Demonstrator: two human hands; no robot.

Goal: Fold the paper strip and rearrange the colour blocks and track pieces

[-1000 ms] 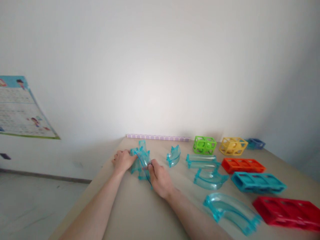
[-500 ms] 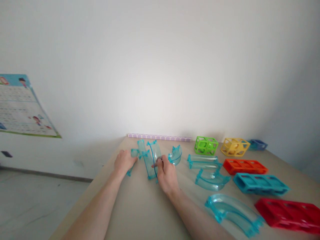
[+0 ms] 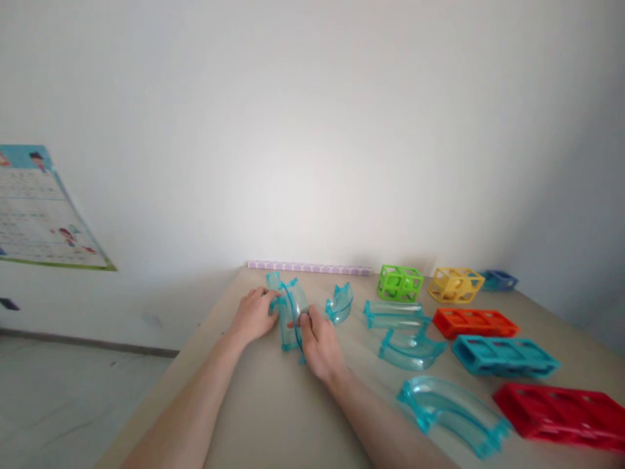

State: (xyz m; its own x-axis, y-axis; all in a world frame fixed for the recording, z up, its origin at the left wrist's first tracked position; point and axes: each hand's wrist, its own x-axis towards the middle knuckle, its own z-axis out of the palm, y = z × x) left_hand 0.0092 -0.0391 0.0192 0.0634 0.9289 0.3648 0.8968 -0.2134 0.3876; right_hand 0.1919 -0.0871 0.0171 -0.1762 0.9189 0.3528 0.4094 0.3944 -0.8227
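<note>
My right hand [image 3: 319,342] has its thumb and fingers closed on a curved clear-teal track piece [image 3: 295,301], which is tilted on its edge. Pressed close beside that curve lies a straight clear-teal track piece [image 3: 288,333], with another track end [image 3: 273,280] at its far tip. My left hand [image 3: 256,314] is on their left side, fingers curled around a clear-teal piece that it mostly hides. A short curved track piece [image 3: 339,303] rests just beyond my right hand.
Right of my hands lie a straight track [image 3: 395,314], curved tracks [image 3: 413,352] [image 3: 454,407], and orange [image 3: 473,322], teal [image 3: 505,356] and red [image 3: 561,413] block frames. Green [image 3: 399,283] and yellow [image 3: 456,285] cubes stand near the wall, by a purple patterned strip [image 3: 310,268].
My left hand has moved right and slightly away from me, bringing its track piece against the others. The curved piece in my right hand has shifted left, closer to the straight one.
</note>
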